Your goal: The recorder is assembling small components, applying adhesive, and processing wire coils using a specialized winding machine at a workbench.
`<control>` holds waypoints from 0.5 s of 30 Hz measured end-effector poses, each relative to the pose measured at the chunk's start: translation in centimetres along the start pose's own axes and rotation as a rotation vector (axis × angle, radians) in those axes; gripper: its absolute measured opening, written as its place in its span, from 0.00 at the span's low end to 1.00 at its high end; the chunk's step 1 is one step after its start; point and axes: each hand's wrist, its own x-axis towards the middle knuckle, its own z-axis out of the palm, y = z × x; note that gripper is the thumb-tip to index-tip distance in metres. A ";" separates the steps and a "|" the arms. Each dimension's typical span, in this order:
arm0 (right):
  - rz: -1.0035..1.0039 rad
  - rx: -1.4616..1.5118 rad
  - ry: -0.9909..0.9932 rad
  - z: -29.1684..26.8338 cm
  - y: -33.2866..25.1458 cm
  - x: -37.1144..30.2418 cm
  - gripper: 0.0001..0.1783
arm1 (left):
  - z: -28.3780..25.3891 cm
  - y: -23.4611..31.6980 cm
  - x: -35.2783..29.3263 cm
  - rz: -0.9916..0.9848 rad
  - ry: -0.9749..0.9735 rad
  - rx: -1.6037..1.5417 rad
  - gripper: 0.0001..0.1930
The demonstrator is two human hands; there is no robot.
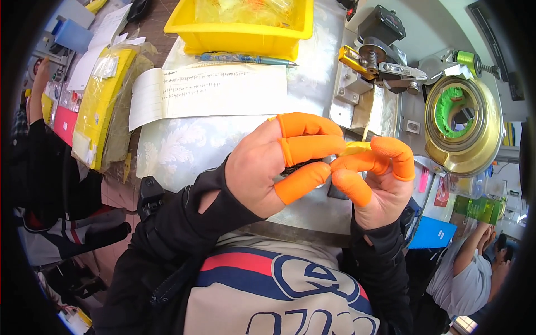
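Observation:
My left hand and my right hand meet over the front of the work surface, orange finger cots on their fingers. The fingertips of both hands are pinched together and nearly touch. A small yellow piece shows between the left fingertips and the right index finger; its kind cannot be made out. Partly hidden under the left fingers is a dark thing, with only a sliver visible. Just beyond the right hand stands a bench machine with a metal clamp and a brass-coloured reel.
A yellow bin holding plastic bags stands at the back. In front of it lie a pen and an open notebook. Yellow packaging lies at left, a blue folder at right. Other people sit on both sides.

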 end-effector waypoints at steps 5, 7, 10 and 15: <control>-0.001 -0.051 0.011 0.1 -0.7 0.1 0.24 | -0.4 0.5 0.5 0.011 -0.076 0.040 0.14; -0.015 -0.083 0.027 -0.1 -1.0 0.1 0.24 | -0.6 0.7 0.7 0.018 -0.118 0.110 0.14; 0.005 -0.271 -0.014 -0.8 -2.0 0.5 0.21 | -0.9 1.1 0.8 0.099 -0.154 0.237 0.13; -0.362 -1.017 -0.335 -1.2 -4.2 1.7 0.13 | -0.7 1.7 1.0 0.155 -0.146 0.455 0.14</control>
